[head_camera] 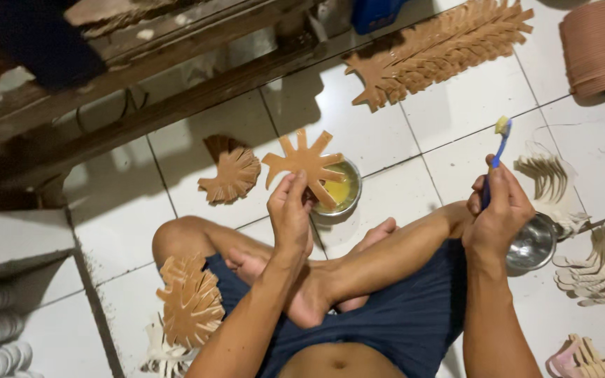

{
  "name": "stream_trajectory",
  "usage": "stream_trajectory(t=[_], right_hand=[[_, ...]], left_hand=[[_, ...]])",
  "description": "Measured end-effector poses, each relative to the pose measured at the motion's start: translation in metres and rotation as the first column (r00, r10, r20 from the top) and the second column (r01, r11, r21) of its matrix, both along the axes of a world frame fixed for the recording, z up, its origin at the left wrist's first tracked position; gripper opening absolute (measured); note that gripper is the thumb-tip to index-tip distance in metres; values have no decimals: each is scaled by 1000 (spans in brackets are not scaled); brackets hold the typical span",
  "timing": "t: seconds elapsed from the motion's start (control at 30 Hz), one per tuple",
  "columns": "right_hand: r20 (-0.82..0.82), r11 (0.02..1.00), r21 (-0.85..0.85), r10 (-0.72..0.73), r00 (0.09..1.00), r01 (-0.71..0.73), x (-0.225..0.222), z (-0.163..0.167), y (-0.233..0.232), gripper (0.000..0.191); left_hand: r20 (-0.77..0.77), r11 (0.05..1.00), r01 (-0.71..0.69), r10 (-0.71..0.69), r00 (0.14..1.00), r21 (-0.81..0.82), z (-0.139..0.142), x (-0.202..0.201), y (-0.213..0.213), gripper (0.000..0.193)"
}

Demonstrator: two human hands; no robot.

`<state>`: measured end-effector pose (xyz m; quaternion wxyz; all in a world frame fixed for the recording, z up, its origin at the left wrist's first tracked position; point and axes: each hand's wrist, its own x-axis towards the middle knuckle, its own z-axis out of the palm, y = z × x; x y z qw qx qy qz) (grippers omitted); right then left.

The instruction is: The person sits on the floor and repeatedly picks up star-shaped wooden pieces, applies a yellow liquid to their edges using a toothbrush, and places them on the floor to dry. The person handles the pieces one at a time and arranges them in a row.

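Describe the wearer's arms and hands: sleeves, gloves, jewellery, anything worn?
Both arms are bare from the hands up to where they leave the picture: no sleeves visible. The left hand and right hand wear no gloves, and no rings, watch or wristbands show. No markings can be made out on either forearm. The only clothing in view is dark blue shorts.

No packages, labels, signs or screens show anywhere in view.

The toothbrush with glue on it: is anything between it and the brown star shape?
Nothing visible. The toothbrush in the right hand and the star-shaped cutout in the left hand have only bare floor tiles showing between them.
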<state>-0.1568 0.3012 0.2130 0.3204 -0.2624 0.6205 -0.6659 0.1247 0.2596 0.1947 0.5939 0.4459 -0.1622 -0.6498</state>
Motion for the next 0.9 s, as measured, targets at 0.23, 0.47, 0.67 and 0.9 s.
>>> stream_trajectory(t=[0.23,0.47,0.67,0.9], right_hand=[[-73,997,64,-45,996,50,-28,-55,-19,25],[-27,976,199,-90,996,94,-29,-70,-26,23],[-54,966,247,-59,997,71,-28,-78,-34,23],[-86,947,315,-35,996,60,-30,-84,-34,22]], left_hand=[[140,965,262,-263,955,27,-62,-31,-92,15],[364,944,295,-330,871,149,-143,-87,-207,16],[416,921,315,-385,824,230,-177,-104,-250,23],[450,902,305,-419,789,306,-190,-110,-254,27]])
